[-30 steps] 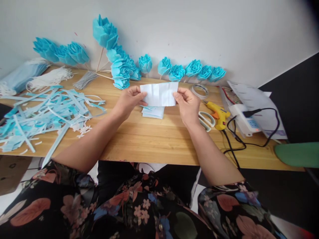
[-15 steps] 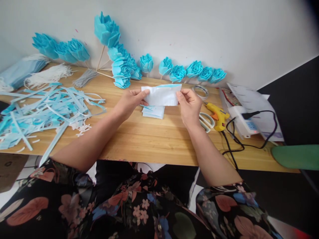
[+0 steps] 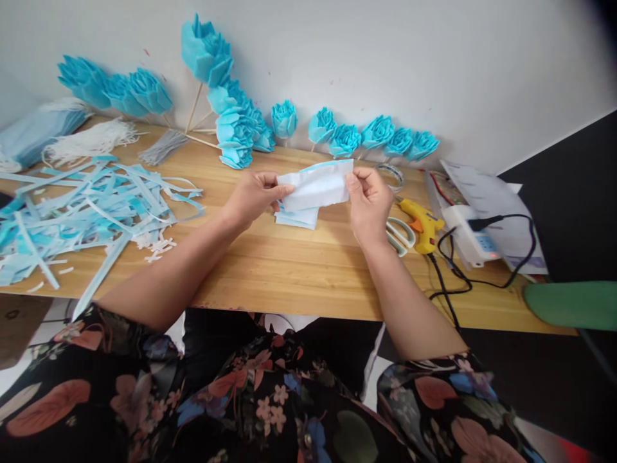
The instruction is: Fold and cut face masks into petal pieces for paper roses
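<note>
Between both hands a white strip of mask fabric with a light-blue top edge is stretched out, tilted up toward the right. My left hand pinches its left end between thumb and fingers. At the right end, my right hand grips it the same way. Under the strip a small stack of cut fabric pieces lies on the table, partly covered. Scissors with pale handles rest beside my right hand, their blades hidden.
Blue fabric flowers lean along the wall. Cut strips are heaped on the left, near face masks, ear loops and grey wires. A yellow glue gun, tape roll and power strip sit right.
The fabric strip has tilted, its left end lower and its right end slightly higher. Both hands keep their grip on it. The camera view has shifted slightly.
</note>
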The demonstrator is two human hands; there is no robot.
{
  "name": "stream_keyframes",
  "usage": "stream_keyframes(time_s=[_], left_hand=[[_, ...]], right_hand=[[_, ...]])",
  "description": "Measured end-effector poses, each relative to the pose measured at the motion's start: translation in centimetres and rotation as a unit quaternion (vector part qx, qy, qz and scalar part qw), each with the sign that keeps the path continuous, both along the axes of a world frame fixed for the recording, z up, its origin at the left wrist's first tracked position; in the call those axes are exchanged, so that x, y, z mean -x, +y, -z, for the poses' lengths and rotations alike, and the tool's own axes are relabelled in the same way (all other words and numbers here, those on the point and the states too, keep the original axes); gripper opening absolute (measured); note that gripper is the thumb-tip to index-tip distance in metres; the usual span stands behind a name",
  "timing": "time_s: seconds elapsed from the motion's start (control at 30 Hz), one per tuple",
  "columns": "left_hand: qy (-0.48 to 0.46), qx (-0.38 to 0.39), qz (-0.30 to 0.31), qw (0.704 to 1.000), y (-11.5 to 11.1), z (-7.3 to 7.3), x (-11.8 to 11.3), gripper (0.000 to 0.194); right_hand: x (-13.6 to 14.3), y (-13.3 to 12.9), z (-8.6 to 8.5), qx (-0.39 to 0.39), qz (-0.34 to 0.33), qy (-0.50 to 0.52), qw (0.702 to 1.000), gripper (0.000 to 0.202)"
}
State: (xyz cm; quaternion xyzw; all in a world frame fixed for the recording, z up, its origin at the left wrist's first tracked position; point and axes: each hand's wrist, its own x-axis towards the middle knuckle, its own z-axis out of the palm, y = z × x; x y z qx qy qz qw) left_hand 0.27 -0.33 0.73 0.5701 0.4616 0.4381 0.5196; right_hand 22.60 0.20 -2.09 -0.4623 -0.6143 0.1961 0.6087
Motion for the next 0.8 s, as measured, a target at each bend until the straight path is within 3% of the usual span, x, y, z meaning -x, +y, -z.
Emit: stream_keyframes(time_s=[0.23,0.8], left_hand=[[0.013,-0.014,-0.021,1.000,0.12,0.27,0.01,0.025],[-0.133,0.010,-0.019,0.991,-0.03,0.21,-0.54,0.013]], right_hand=[[-0.06,0.21,0.31,0.000,-0.018,0.002,1.000,0.031],[0.21,-0.15,0.01,0.019,-0.028,0.010,0.999,0.029]])
